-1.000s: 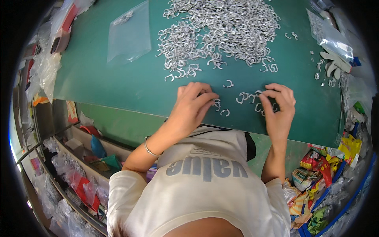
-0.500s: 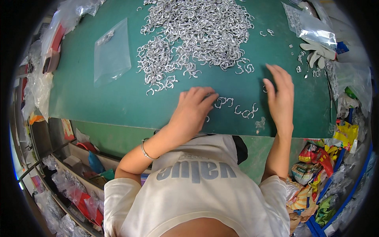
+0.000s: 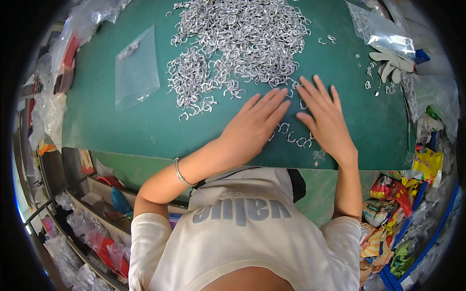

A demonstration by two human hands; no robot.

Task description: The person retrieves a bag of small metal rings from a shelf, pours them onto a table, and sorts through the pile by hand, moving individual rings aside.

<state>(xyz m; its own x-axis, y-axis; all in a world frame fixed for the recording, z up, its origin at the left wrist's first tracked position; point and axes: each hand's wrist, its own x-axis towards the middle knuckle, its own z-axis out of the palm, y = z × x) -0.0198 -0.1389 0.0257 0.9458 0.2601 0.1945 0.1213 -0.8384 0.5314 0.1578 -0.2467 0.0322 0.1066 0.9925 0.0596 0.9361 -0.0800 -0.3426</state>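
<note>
A big heap of silver C-shaped metal rings [image 3: 242,39] lies on the green tabletop [image 3: 121,131], with a smaller clump [image 3: 189,75] at its left. My left hand [image 3: 255,123] is stretched out palm down just below the heap, its fingers extended and holding nothing that shows. My right hand [image 3: 326,119] has its fingers spread beside the heap's lower right edge, close to a few stray rings. Between my hands, nearer the table's front edge, lie several loose rings [image 3: 298,140]. Any rings beneath my palms are hidden.
A clear plastic bag [image 3: 137,68] with small metal pieces lies left of the heap. At the far right are a pale work glove [image 3: 392,65], another clear bag [image 3: 383,34] and scattered bits. Shelves of wrapped goods [image 3: 97,233] flank me; colourful packets [image 3: 388,199] sit at right.
My left hand has moved right and away from me, its bent fingers now straightened. My right hand has shifted left toward it and spread its fingers, narrowing the gap over the loose rings.
</note>
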